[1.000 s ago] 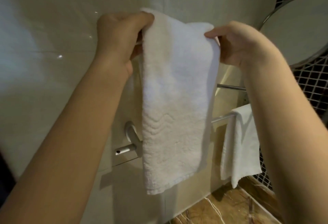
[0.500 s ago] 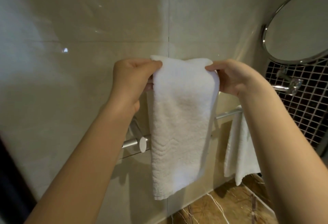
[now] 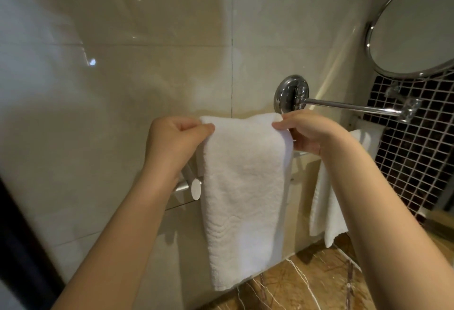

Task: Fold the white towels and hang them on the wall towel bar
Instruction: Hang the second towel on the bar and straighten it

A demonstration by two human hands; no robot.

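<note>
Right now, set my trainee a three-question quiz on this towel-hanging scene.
1. True or false: the left hand and right hand each have a grip on the top of the folded white towel.
2. What hangs to that towel's right? A) a second white towel B) a bathrobe C) a shower hose
3. Fill in: the round mirror sits at the upper ___ of the view.

Key: 1 true; 2 A; 3 right.
</note>
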